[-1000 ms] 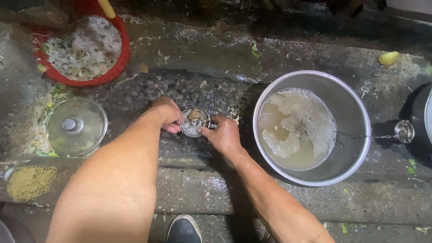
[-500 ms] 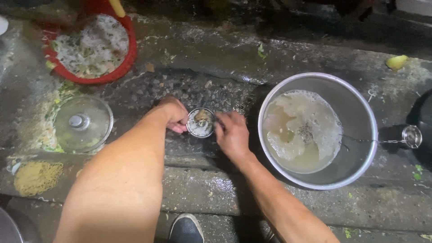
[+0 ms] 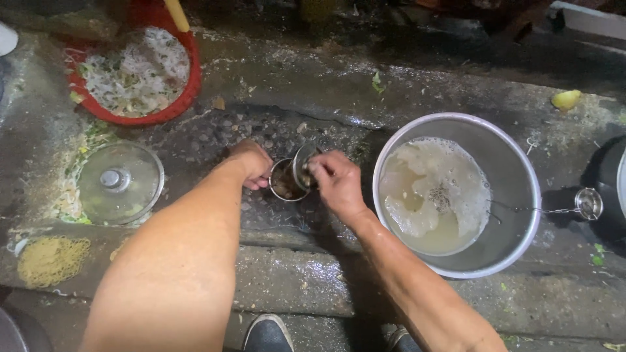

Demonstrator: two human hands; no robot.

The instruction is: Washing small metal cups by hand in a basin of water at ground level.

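My left hand (image 3: 251,163) grips the side of a small round metal canister (image 3: 284,182) with dark contents, held low over the wet stone ground. My right hand (image 3: 334,179) holds its small metal lid (image 3: 302,164), tilted up off the canister's right rim. A large steel pot (image 3: 515,166) of cloudy, foamy liquid stands just right of my right hand. A thin chain (image 3: 531,210) runs over the pot's rim to a small metal cap (image 3: 588,203) on the right.
A red basket (image 3: 179,98) of shredded white and green scraps sits at top left. A glass pot lid (image 3: 119,182) lies left of my left arm, a yellow mesh scrubber (image 3: 51,259) below it. A black pot (image 3: 610,189) is at the right edge. My shoe (image 3: 267,334) shows at bottom.
The small canister was closed between my hands; now my right hand has lifted its lid up and open, showing dark contents. The view shifted slightly.
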